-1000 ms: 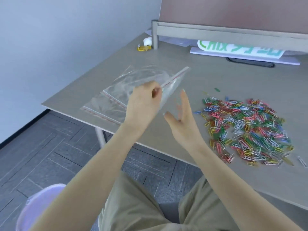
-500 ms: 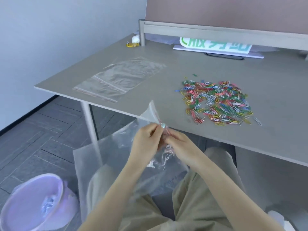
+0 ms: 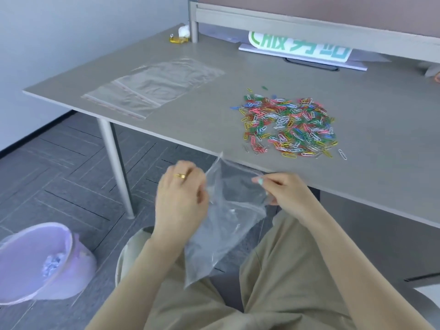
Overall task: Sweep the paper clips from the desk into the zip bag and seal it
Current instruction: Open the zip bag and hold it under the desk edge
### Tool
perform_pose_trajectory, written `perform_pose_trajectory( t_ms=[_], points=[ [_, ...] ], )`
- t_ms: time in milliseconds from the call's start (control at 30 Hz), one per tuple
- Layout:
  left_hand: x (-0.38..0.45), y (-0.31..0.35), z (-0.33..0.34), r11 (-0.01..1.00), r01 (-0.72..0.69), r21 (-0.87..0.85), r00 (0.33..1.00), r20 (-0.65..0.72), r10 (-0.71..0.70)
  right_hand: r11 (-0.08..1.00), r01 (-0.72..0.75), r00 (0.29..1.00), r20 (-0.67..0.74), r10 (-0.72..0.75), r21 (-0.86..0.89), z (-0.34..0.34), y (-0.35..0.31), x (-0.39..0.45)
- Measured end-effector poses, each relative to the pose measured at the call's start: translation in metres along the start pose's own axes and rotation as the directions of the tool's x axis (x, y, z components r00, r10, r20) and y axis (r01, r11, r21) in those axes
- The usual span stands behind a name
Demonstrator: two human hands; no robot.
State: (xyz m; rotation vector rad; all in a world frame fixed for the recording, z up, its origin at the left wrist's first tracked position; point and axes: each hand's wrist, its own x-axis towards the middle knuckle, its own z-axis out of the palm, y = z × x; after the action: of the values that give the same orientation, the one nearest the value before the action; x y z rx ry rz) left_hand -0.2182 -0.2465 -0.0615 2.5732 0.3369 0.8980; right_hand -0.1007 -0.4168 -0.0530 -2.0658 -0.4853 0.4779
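A heap of coloured paper clips lies on the grey desk, close to its front edge. Just below that edge, over my lap, I hold a clear zip bag. My left hand pinches the left side of the bag's top. My right hand pinches the right side, and the mouth gapes between them. The bag hangs down between my knees and looks to have nothing in it.
Spare clear zip bags lie flat at the desk's left end. A white sign with green letters rests under the rear rail. A small yellow object sits at the back corner. A lilac waste bin stands on the floor, left.
The bag went from over the desk down to my lap. My hands, together at its top half a second ago, have pulled apart, and the mouth has spread wider.
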Motion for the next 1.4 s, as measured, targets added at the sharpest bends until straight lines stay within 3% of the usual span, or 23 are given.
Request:
perform_pose_trajectory(
  t_ms=[67, 133, 300, 500, 633, 900, 1033, 1200, 1300, 1400],
  points=[
    [-0.004, 0.018, 0.007, 0.939, -0.342, 0.039, 0.938, 0.079, 0.338, 0.999, 0.04, 0.998, 0.039, -0.039, -0.003, 0.0, 0.0, 0.0],
    [0.0, 0.033, 0.018, 0.863, -0.505, 0.012, 0.839, 0.242, 0.487, 0.997, 0.069, 0.995, 0.071, -0.067, -0.032, -0.001, 0.001, 0.0],
    [0.028, 0.026, 0.041, 0.858, -0.472, 0.201, 0.803, 0.499, 0.325, 0.986, 0.038, 0.993, 0.121, -0.018, -0.163, -0.014, 0.015, 0.001],
    [0.036, 0.017, 0.052, 0.817, -0.502, 0.282, 0.666, 0.729, 0.157, 0.953, 0.007, 0.994, 0.109, 0.027, -0.302, -0.025, 0.034, -0.003],
    [0.034, 0.012, 0.048, 0.865, -0.47, 0.175, 0.635, 0.748, 0.193, 0.896, -0.003, 1.0, -0.022, -0.007, -0.443, -0.024, 0.046, -0.007],
    [0.016, 0.02, 0.039, 0.905, -0.417, 0.08, 0.634, 0.74, 0.226, 0.873, -0.109, 0.964, -0.265, -0.024, -0.475, -0.024, 0.076, -0.005],
    [0.012, 0.016, 0.037, 0.886, -0.458, -0.076, 0.552, 0.757, 0.35, 0.894, -0.113, 0.955, -0.295, -0.023, -0.434, -0.027, 0.084, -0.005],
    [0.009, 0.02, 0.051, 0.831, -0.549, -0.09, 0.575, 0.681, 0.454, 0.931, 0.028, 0.975, -0.196, -0.106, -0.365, -0.022, 0.065, -0.019],
    [0.013, 0.026, 0.056, 0.818, -0.565, -0.106, 0.602, 0.626, 0.496, 0.88, 0.175, 0.983, 0.023, -0.184, -0.442, -0.013, 0.053, -0.037],
    [0.019, 0.031, 0.057, 0.835, -0.533, -0.137, 0.65, 0.565, 0.508, 0.826, 0.167, 0.981, 0.173, -0.086, -0.539, -0.017, 0.053, -0.043]
  ],
)
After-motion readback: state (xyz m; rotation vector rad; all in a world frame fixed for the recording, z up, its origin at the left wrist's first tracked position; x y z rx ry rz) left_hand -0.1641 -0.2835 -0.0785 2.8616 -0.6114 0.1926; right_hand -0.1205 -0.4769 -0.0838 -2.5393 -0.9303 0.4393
